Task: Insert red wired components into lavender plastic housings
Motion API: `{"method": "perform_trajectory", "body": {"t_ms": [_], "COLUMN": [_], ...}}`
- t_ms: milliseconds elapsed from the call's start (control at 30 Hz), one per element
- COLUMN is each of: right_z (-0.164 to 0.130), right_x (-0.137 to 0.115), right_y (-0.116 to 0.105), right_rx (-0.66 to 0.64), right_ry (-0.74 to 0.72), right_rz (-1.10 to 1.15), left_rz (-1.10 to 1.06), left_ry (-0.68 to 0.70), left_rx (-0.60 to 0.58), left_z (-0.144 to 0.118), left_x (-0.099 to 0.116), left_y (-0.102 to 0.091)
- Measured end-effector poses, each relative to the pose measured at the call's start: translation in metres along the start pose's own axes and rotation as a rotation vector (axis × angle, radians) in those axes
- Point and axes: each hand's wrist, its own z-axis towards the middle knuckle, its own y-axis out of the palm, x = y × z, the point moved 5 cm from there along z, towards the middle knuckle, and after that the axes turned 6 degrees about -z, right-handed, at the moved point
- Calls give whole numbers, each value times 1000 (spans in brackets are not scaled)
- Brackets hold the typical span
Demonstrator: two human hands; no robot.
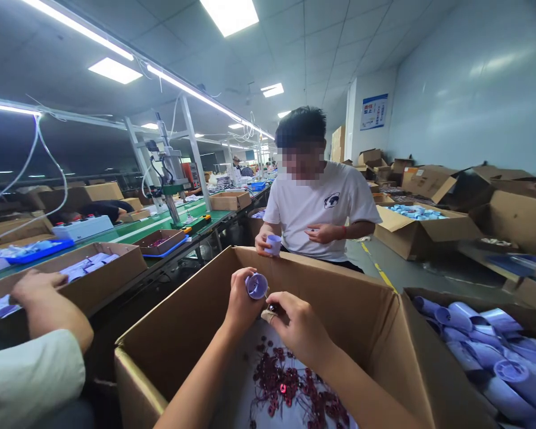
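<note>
Holding a pale lilac plastic cap (256,285), round with open end facing the camera, left hand (240,304) fingers grip it above the cardboard box (348,310); right hand (297,325) fingers pinch a small dark part (272,308).

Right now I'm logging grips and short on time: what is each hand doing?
Left hand: closed on a pale purple cup.
Right hand: closed around a small dark part, too small to identify.
</note>
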Motion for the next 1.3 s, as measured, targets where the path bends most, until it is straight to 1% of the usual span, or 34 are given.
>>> {"method": "perform_trajectory", "body": {"t_ms": [100,167,233,333,467,600,733,800,933,1033,1100,1200,1300], "right_z": [2,2,3,3,3,2,-1,-2,0,1,1,-1,-4], "right_x": [3,6,10,12,11,9,5,5,12,17,20,23,28], "right_y": [-1,-3,-6,-8,-7,-3,-3,-4,-6,-4,-3,-1,-3], "right_rx": [49,96,134,138,125,147,253,278,246,193,190,238,319], "right_ry": [-2,31,76,130,130,95,58,62,107,128,174,266,368], "right_rz": [4,-12,-16,22,32,-104,-344,-384,-302,-194,-107,-10,50], "left_rz": [27,44,58,69,96,90,48,34,30,39,30,4,8], "left_ry": [137,187,211,222,202,228,246,241,230,218,227,243,266], "left_rx": [-46,-75,-94,-107,-105,-90,-54,-50,-43,-39,-56,-84,-86], "left_z": [-1,-3,-6,-10,-13,-13,-14,-14,-14,-14,-14,-15,-16], "left_x": [12,18,24,29,32,38,45,46,42,40,41,45,49], "left_y": [1,4,7,13,19,21,20,20,19,19,19,21,19]}}
